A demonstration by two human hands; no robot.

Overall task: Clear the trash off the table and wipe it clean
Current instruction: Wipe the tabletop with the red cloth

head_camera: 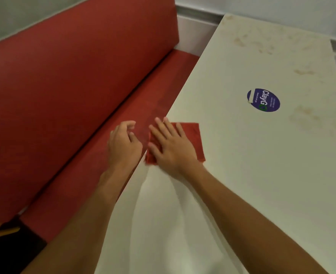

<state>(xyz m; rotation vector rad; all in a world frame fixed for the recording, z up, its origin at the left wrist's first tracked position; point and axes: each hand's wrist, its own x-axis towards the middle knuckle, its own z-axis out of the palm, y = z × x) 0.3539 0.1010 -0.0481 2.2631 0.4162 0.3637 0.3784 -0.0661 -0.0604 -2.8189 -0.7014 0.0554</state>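
Observation:
A folded red cloth [192, 138] lies at the left edge of the white table [262, 175], partly hanging over it. My right hand [170, 146] presses flat on the cloth with its fingers spread. Just off the table edge, my left hand [124, 145] hovers over the bench seat, cupped with loosely curled fingers and holding nothing visible. Faint brownish smears [246, 39] mark the far end and right side of the table.
A round blue sticker [263, 100] is stuck on the tabletop. A red bench [74, 80] with a padded back runs along the table's left side. A white wall [281, 6] with a grey strip stands behind the table's far end.

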